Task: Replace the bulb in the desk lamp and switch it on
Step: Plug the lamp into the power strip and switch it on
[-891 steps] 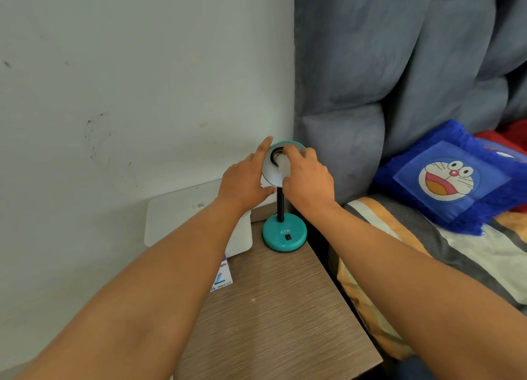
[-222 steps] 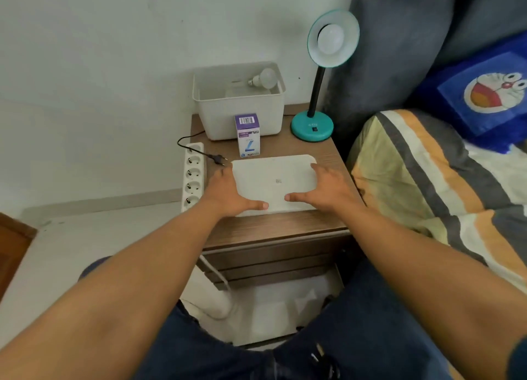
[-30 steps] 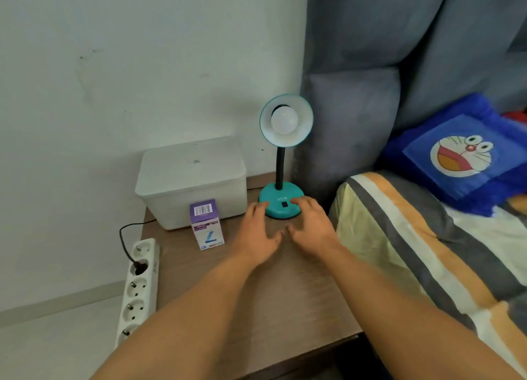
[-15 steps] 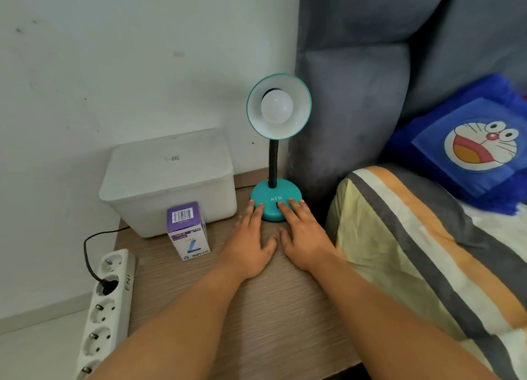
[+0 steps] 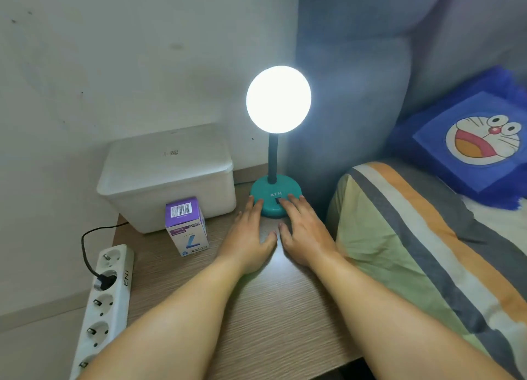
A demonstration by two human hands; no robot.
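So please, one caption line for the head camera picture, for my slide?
Desk lamp shines on the bedside table; left hand and right hand rest flat at its teal base.

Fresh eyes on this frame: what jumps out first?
The lit lamp head, a glaring white disc above the teal lamp base at the back of the bedside table. Next, both hands flat on the wood: the right hand has fingertips on the base by its switch, the left hand touches the base's left edge. At right, a blue cartoon-cat pillow lies on the bed.
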